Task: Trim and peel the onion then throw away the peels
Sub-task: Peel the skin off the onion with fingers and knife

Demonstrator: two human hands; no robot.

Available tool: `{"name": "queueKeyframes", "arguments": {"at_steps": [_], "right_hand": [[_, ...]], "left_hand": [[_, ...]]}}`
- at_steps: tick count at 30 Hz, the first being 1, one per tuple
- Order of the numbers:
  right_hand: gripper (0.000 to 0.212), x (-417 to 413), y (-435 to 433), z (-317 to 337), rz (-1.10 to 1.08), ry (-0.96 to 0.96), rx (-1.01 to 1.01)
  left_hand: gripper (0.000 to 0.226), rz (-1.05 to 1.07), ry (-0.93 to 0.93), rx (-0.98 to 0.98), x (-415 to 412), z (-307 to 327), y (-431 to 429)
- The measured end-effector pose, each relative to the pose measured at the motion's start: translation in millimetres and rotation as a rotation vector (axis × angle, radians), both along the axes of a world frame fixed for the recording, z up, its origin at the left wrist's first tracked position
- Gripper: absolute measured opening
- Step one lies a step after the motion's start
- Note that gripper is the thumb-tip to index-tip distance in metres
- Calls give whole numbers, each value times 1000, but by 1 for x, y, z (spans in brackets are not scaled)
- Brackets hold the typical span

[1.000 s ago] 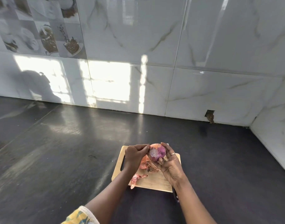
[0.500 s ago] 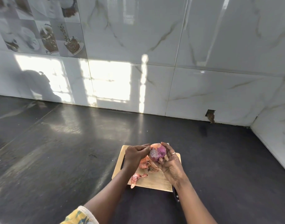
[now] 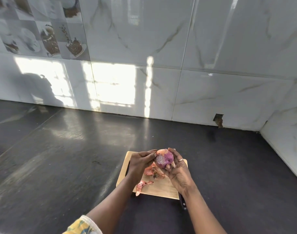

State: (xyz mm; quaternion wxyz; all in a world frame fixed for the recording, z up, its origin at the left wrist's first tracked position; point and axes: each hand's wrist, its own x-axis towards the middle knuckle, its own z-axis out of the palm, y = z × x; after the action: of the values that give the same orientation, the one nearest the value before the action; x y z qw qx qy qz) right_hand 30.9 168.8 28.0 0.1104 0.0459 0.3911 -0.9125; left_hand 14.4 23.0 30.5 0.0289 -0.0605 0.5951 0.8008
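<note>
The onion (image 3: 164,158) is round and purple. Its glossy flesh is bare on the right side, a cut face with pale rings is turned toward the camera, and dry orange-pink skin clings to its top and left. It is held just above the far half of a pale wooden cutting board (image 3: 159,189), a rectangle with rounded corners.

The right hand (image 3: 179,173) cups the onion from behind and below, with its fingers and thumb curled round it and a thin ring (image 3: 180,159) on 1 finger. The left hand (image 3: 139,163) is curled too, its thumb and fingertips pinching the papery skin at the onion's left edge.

2 crinkled peels lie on the board. 1 peel (image 3: 150,170), with a dark stringy root tuft beside it, is under the hands, and a curled strip (image 3: 141,185) reaches the near-left edge. A dark knife handle (image 3: 182,202) with a rivet pokes out beneath the right wrist.

The board sits on a dark, matte, faintly streaked counter (image 3: 76,157). Behind it are glossy white marble-veined wall tiles (image 3: 144,39), and 1 panel (image 3: 43,38) at the upper left is printed with cups and desserts. A yellow patterned sleeve (image 3: 82,226) shows at the bottom edge.
</note>
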Motion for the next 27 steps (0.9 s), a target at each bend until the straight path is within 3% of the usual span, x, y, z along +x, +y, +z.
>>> {"name": "queueKeyframes", "arguments": {"at_steps": [5, 11, 16, 19, 24, 27], "right_hand": [[56, 1, 0, 0, -9, -22, 20], [54, 3, -2, -3, -27, -38, 20], [60, 4, -1, -1, -37, -58, -34], [65, 4, 2, 0, -30, -53, -37], [62, 6, 3, 0, -21, -41, -15], [60, 6, -1, 0, -17, -29, -26]], "left_hand": [[10, 29, -1, -77, 0, 2, 1], [16, 128, 102, -379, 1, 2, 1], [5, 187, 150, -549, 2, -1, 1], [8, 186, 144, -511, 5, -1, 1], [24, 71, 42, -201, 7, 2, 2], [27, -3, 31, -204, 8, 5, 5]]}}
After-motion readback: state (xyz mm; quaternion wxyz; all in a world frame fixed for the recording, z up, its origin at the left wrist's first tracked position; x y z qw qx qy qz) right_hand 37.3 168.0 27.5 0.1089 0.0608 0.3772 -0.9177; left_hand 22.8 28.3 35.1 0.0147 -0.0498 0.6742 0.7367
